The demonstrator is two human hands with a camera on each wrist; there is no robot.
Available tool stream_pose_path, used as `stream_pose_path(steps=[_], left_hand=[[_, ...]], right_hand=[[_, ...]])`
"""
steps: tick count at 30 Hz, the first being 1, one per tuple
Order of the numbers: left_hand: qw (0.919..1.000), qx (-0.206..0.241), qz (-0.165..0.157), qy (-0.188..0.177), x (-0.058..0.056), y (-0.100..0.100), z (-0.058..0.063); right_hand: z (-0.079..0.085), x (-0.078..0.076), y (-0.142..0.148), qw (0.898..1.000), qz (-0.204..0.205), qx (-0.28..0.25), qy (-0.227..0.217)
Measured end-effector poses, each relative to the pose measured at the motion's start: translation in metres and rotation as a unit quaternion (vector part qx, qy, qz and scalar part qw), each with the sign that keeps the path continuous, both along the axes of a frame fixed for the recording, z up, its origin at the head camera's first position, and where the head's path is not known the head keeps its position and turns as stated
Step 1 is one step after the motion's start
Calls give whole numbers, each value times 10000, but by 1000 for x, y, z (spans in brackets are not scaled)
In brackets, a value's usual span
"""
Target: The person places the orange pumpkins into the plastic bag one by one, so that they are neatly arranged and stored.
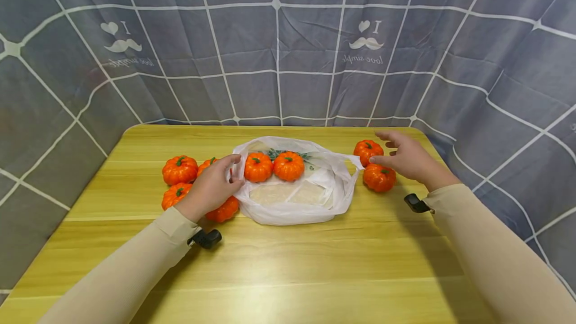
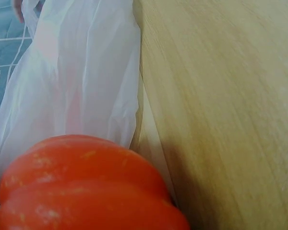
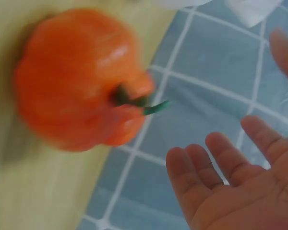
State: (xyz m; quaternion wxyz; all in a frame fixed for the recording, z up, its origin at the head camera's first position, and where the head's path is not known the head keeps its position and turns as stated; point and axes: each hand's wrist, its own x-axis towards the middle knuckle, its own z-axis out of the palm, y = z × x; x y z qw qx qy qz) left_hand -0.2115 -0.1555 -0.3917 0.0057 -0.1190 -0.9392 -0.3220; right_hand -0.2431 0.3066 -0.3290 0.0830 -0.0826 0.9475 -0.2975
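Observation:
A white plastic bag [image 1: 292, 216] lies with its mouth spread wide, two small orange pumpkins [image 1: 258, 167] inside. My left hand [image 1: 211, 189] is at the bag's left rim, thumb and fingers apart, above several pumpkins [image 1: 180, 170] partly hidden by it. In the left wrist view a pumpkin [image 2: 81, 187] stands against the bag's side [image 2: 96, 62]. On the right, my right hand [image 1: 407, 158] hovers beside two more pumpkins [image 1: 379, 178], its thumb near the bag's raised handle [image 1: 355, 160]. The right wrist view shows that hand [image 3: 245, 191] with fingers spread, apart from a green-stemmed pumpkin [image 3: 77, 81].
Everything sits on a light wood-grain table [image 1: 279, 274]. A grey curtain [image 1: 252, 39] with white grid lines hangs behind it and along both sides. Each wrist carries a small black device [image 1: 416, 204].

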Motion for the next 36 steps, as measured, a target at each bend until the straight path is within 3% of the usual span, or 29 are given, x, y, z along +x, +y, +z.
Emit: stream_pose_path(steps=[7, 15, 21, 36], left_hand=[[10000, 15, 37, -90, 0, 1, 1], [9998, 10, 53, -194, 1, 0, 2], [9997, 21, 90, -241, 1, 0, 3], [9995, 5, 116, -288, 0, 1, 0]], right_hand=[[-27, -3, 21, 9993, 245, -47, -274], [-44, 0, 31, 9964, 542, -194, -616], [-54, 0, 33, 9966, 520, 212, -610], [-58, -1, 32, 9961, 354, 253, -770]])
